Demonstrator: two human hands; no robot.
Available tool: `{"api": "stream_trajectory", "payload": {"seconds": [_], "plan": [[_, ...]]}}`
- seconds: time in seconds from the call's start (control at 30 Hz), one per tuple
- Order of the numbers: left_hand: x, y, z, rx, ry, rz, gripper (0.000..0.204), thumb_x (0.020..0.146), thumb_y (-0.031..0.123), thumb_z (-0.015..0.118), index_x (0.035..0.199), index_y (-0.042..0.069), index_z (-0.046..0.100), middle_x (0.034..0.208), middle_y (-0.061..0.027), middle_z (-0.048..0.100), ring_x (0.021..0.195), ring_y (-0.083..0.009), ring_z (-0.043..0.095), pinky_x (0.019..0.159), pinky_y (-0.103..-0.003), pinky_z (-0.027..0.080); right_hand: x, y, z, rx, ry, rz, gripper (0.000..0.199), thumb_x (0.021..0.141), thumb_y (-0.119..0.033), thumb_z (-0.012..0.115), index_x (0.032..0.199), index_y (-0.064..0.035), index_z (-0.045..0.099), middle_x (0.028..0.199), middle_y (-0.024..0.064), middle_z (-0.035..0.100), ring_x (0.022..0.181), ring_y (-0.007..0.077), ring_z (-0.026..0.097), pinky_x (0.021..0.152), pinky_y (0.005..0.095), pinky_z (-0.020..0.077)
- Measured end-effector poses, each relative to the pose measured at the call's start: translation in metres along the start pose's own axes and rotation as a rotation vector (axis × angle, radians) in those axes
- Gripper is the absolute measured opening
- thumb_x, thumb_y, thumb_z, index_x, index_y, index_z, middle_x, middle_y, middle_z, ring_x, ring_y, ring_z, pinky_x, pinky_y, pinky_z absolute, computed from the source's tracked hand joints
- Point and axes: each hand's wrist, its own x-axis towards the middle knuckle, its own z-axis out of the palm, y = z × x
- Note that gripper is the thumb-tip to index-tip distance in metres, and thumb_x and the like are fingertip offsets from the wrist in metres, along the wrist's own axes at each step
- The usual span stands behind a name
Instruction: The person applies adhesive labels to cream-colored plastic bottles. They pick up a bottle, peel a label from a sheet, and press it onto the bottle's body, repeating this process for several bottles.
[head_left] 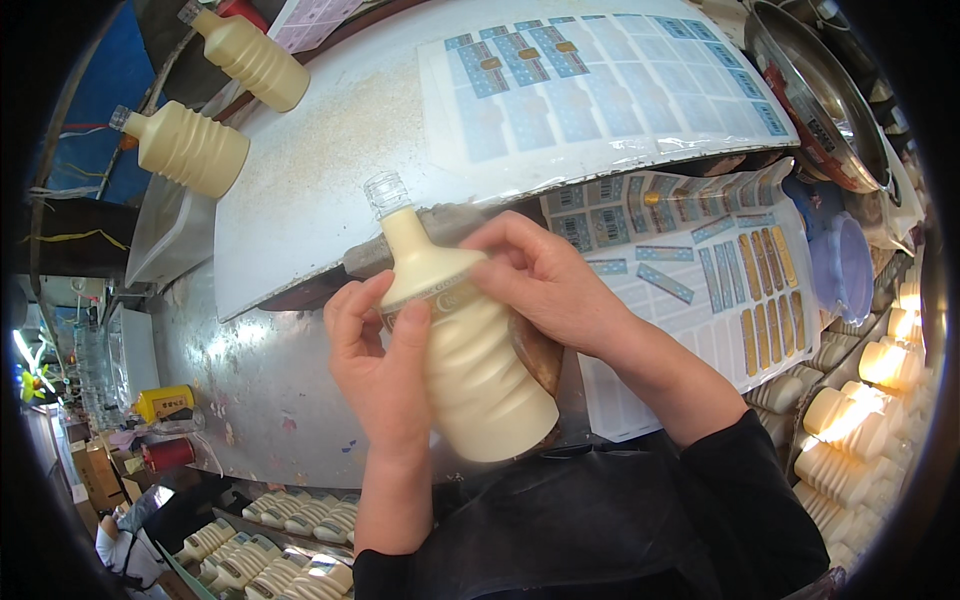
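A cream ribbed bottle [490, 380] with a clear, threaded glass neck leans tilted before me, its base toward my body. Across its shoulder runs a narrow, translucent greyish label strip [445, 290] with lettering. My left hand [385, 365] is closed at the strip's left end, thumb and forefinger pressing it against the bottle. At the other end, the bent fingers and thumb of my right hand [545, 285] pinch the strip at the shoulder's right edge. A brown rounded object [537, 355] shows partly behind the bottle, under my right wrist.
Two similar cream bottles [195, 150] stand at the far left of the white board [320, 170]. Blue label sheets [600, 90] lie on it, and another sheet with gold strips [690, 290] hangs in front. A metal pan [825, 85] and purple tub [845, 265] are right. Crated bottles [265, 570] sit below.
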Motion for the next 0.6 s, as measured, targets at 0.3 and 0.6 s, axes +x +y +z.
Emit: {"api": "stream_trajectory", "payload": {"seconds": [0.3, 0.6], "plan": [[0.001, 0.001, 0.001, 0.004, -0.007, -0.009, 0.035, 0.086, 0.005, 0.078, 0.12, 0.005, 0.068, 0.125, -0.0036, 0.052, 0.115, -0.0147, 0.05, 0.101, -0.029, 0.04, -0.002, -0.007, 0.003, -0.028, 0.043, -0.01, 0.027, 0.1, -0.019, 0.066, 0.12, -0.0019, 0.06, 0.097, 0.0001, 0.064, 0.087, 0.0046, 0.059, 0.077, 0.0223, 0.0491], [0.001, 0.005, 0.005, 0.063, -0.015, 0.005, 0.034, 0.086, 0.006, 0.076, 0.118, 0.005, 0.066, 0.124, -0.0052, 0.052, 0.117, -0.0168, 0.051, 0.101, -0.031, 0.041, -0.008, -0.012, 0.013, -0.364, 0.139, -0.082, 0.039, 0.093, -0.027, 0.073, 0.119, -0.001, 0.059, 0.078, 0.0064, 0.062, 0.071, 0.0129, 0.059, 0.064, 0.0315, 0.0478]]}}
